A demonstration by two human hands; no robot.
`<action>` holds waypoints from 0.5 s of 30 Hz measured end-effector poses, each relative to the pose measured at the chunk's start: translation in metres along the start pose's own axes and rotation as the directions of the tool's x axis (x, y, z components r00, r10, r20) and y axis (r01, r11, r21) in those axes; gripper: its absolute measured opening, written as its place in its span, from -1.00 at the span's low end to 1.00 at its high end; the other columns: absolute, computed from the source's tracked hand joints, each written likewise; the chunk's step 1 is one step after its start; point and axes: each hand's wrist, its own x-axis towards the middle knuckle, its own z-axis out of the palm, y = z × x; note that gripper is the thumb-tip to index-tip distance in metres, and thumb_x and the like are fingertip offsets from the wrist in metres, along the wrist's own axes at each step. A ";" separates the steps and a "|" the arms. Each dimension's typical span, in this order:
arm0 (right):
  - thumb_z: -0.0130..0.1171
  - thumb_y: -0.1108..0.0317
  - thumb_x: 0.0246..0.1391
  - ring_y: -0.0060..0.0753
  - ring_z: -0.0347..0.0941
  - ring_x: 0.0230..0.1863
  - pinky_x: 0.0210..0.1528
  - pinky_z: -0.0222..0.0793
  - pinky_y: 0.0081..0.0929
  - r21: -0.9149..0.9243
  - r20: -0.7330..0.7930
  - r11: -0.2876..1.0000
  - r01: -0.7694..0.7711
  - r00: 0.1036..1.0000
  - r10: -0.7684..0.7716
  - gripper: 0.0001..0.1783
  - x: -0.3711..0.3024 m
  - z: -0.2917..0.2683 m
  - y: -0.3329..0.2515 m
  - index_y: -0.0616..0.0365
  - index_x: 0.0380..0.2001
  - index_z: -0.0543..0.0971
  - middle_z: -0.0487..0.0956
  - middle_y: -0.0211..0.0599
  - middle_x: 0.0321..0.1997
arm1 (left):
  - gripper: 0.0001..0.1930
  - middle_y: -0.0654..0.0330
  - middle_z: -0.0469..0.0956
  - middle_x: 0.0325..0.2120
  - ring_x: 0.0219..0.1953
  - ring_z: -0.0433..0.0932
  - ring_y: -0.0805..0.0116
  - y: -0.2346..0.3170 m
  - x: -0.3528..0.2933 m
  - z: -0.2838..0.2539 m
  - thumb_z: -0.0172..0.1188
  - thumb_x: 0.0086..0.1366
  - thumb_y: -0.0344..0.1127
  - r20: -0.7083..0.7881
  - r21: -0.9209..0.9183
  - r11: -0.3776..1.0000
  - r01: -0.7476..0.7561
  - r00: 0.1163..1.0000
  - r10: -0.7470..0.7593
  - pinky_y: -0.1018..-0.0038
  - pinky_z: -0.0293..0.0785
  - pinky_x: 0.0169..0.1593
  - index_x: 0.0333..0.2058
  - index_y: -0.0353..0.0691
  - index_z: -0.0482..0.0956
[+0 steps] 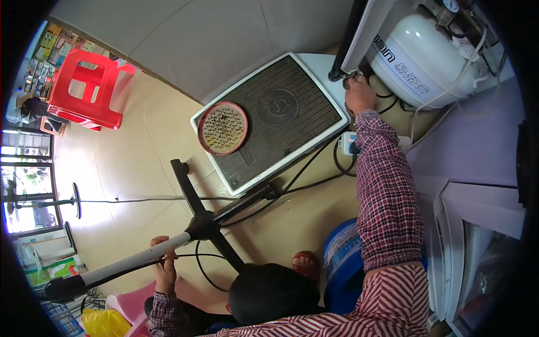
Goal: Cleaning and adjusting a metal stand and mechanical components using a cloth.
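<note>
My left hand [164,264] is closed around the grey pole [135,258] of a floor stand. The pole leans low to the left from a black cross-shaped base [203,226], with a black cord along it. My right hand [360,96] reaches far forward to the foot of a platform scale's upright column [359,42]. Its fingers are curled, and what they grip there is mostly hidden. The scale's platform [323,135] has a dark ribbed mat. On its left part rests a round shallow tray [223,128] with a reddish rim and a pale speckled inside.
A white air tank [421,59] with gauge and hoses stands at the far right. Beside my right forearm lies a white power socket [348,143]; black cords cross the floor. A blue bucket [339,264] is near me. Red stools [90,90] stand far left, a pink chair [132,300] near left.
</note>
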 end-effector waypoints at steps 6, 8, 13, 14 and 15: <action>0.03 0.34 -0.03 -0.10 0.47 -0.15 -0.14 0.43 -0.20 -0.058 -0.057 0.993 0.099 0.993 -0.102 -0.72 -0.003 0.007 -0.002 0.05 -0.21 0.56 0.44 -0.16 -0.07 | -0.65 0.24 0.35 -0.39 -0.50 0.32 0.56 0.000 0.003 -0.001 0.10 0.27 -0.16 -0.026 0.040 0.999 0.008 1.000 -0.007 0.64 0.33 -0.42 -0.12 -0.29 0.31; 0.03 0.37 -0.04 -0.09 0.48 -0.15 -0.13 0.42 -0.22 -0.041 -0.073 0.984 0.172 0.982 -0.175 -0.68 -0.006 0.010 -0.013 0.04 -0.17 0.58 0.45 -0.15 -0.07 | -0.65 0.25 0.35 -0.41 -0.50 0.32 0.56 0.002 0.004 0.000 0.10 0.28 -0.16 -0.032 0.044 0.999 0.017 0.999 -0.016 0.63 0.32 -0.41 -0.12 -0.29 0.31; -0.08 0.35 0.06 -0.01 0.45 -0.08 -0.09 0.42 -0.20 0.013 -0.023 0.992 0.125 0.992 -0.124 -0.65 -0.004 0.007 -0.019 0.04 -0.06 0.50 0.40 -0.11 0.01 | -0.65 0.28 0.34 -0.47 -0.51 0.32 0.57 0.015 0.005 0.003 0.09 0.28 -0.16 -0.027 0.081 0.995 0.056 0.998 -0.054 0.63 0.31 -0.40 -0.12 -0.29 0.31; -0.09 0.35 0.07 -0.01 0.46 -0.09 -0.10 0.43 -0.20 -0.004 0.024 0.996 0.086 0.996 -0.086 -0.63 -0.001 0.005 -0.021 0.02 -0.03 0.47 0.39 -0.09 0.01 | -0.66 0.29 0.34 -0.50 -0.51 0.32 0.58 0.016 0.005 0.003 0.08 0.28 -0.18 -0.029 0.091 0.994 0.059 0.998 -0.056 0.63 0.31 -0.40 -0.11 -0.29 0.31; -0.10 0.34 0.07 0.00 0.46 -0.10 -0.10 0.43 -0.21 -0.028 0.070 0.999 0.046 0.997 -0.044 -0.61 -0.001 0.004 -0.022 0.00 0.01 0.45 0.39 -0.07 0.01 | -0.67 0.30 0.33 -0.52 -0.51 0.31 0.58 0.018 0.005 0.001 0.08 0.29 -0.20 -0.027 0.097 0.993 0.061 0.998 -0.059 0.63 0.30 -0.39 -0.10 -0.29 0.31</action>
